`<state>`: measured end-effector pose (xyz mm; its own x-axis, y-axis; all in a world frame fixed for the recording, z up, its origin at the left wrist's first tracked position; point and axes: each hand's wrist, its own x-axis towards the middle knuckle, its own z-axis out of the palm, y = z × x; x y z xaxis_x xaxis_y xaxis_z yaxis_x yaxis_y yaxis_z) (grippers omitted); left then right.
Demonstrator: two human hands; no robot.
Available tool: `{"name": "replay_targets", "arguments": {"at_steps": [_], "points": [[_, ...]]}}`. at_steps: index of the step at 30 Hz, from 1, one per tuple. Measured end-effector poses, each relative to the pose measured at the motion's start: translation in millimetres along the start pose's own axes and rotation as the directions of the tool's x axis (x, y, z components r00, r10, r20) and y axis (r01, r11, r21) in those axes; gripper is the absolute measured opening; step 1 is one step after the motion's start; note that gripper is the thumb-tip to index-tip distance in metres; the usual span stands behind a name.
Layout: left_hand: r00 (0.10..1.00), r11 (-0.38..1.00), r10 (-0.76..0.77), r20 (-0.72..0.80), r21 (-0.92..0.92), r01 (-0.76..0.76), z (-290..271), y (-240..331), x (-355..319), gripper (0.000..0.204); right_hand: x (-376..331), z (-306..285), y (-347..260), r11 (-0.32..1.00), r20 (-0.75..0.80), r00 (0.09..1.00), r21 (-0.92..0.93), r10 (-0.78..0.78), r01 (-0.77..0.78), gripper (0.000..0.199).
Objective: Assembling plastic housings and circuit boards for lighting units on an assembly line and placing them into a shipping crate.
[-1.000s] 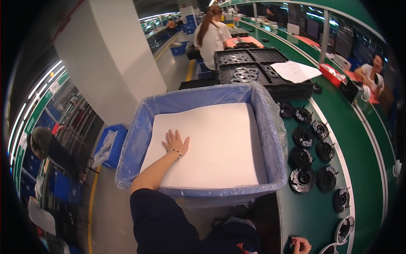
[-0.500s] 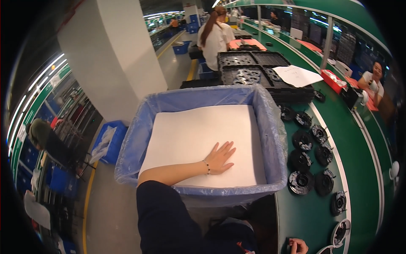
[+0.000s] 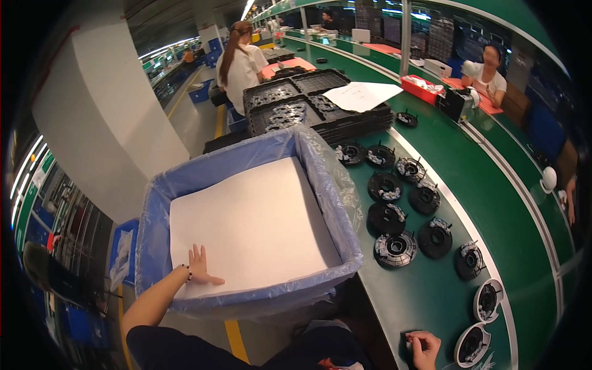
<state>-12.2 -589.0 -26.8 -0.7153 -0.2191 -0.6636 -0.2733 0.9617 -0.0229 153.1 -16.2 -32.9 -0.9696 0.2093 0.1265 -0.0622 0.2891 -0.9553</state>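
My left hand (image 3: 201,269) lies with fingers spread on a large white sheet (image 3: 253,225), at its near left corner. The sheet lies flat inside a blue bin (image 3: 302,288) lined with clear plastic, and hides what is beneath it. At the lower right, my right hand (image 3: 425,350) rests at the near edge of the green work surface, its fingers curled. Something small and dark shows at its fingertips, too hidden to name. Nearest to that hand is a round black part in a white housing (image 3: 472,344), with a second white-housed part (image 3: 488,301) behind it.
Several round black parts (image 3: 395,248) stand on the green conveyor line (image 3: 453,191) right of the bin. Stacked black trays (image 3: 320,123) with a paper sheet (image 3: 364,96) on top stand beyond. A red box (image 3: 422,90) and co-workers are farther off. A pillar (image 3: 92,111) rises at left.
My left hand has slid from the sheet's right-hand part to its near left corner. The view has swung right, so the bin appears farther left. My right hand stays at the line's near edge.
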Motion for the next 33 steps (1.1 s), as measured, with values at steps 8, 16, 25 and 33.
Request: {"name": "replay_targets", "arguments": {"at_steps": [8,16,25,33], "points": [[0.996,0.863,0.083,0.020,0.498,-0.082,-16,61,26,0.122,2,-3,10,0.998,0.050,0.998,-0.056,-0.029,0.032,0.007],[0.961,0.805,0.249,-0.120,0.578,-0.136,-30,118,23,0.089,2,-9,14,0.987,0.041,0.987,-0.032,-0.154,0.155,0.008],[0.915,0.801,0.325,-0.238,0.584,-0.132,-124,121,-33,0.055,6,-3,9,0.985,0.057,0.983,0.005,-0.173,0.174,0.010],[-0.156,0.183,0.916,-0.369,0.731,-0.657,-221,372,-106,0.050,-12,6,-24,0.922,0.097,0.932,-0.141,-0.350,0.361,0.010]]}}
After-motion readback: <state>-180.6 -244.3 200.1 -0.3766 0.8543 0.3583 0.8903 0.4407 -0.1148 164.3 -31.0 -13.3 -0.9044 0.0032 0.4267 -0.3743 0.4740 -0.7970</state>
